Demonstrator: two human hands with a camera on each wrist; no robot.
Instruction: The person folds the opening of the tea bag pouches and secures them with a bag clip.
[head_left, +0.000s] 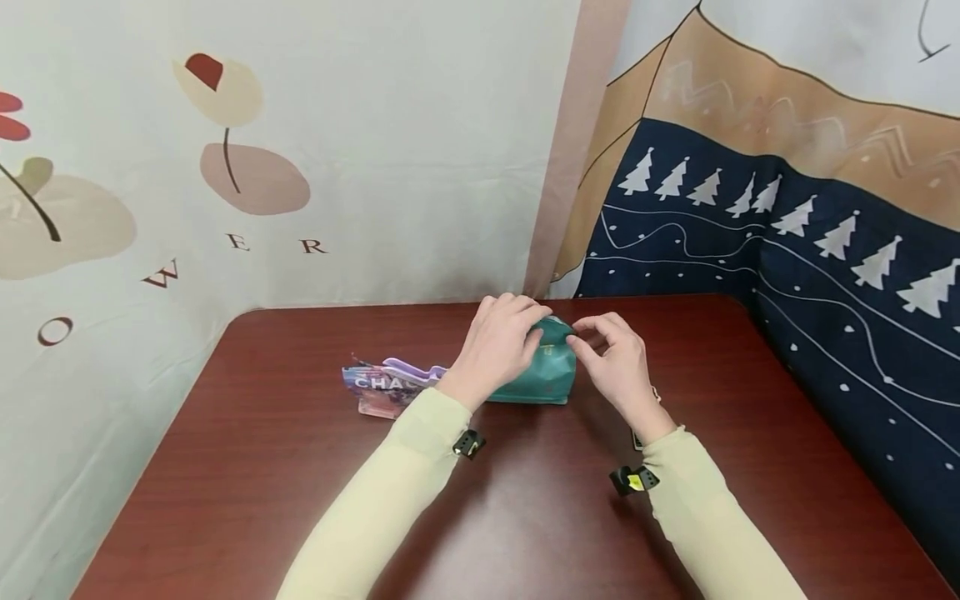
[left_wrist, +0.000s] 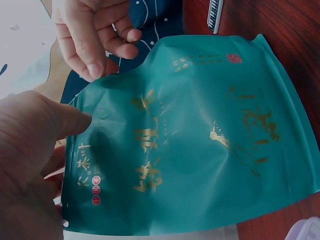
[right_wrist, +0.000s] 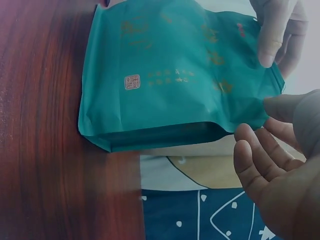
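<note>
A teal tea pouch (head_left: 553, 379) with gold and red lettering stands on the table, its base down. My left hand (head_left: 498, 343) grips its top edge, thumb on the printed face and fingers behind, as the left wrist view shows on the pouch (left_wrist: 200, 130). At the other top corner my right hand (head_left: 621, 362) pinches the pouch's edge between thumb and fingers. The right wrist view shows the side fold of the pouch (right_wrist: 160, 75) and the right hand (right_wrist: 280, 165) at its upper corner. Whether the top is sealed cannot be told.
Left of the tea pouch lies a colourful printed packet (head_left: 378, 392) lettered "CHA", with a light purple plastic item (head_left: 408, 368) on or against it. A small black-and-white striped object (left_wrist: 215, 16) lies near the right forearm. Printed cloth hangs behind the reddish-brown table (head_left: 247, 467).
</note>
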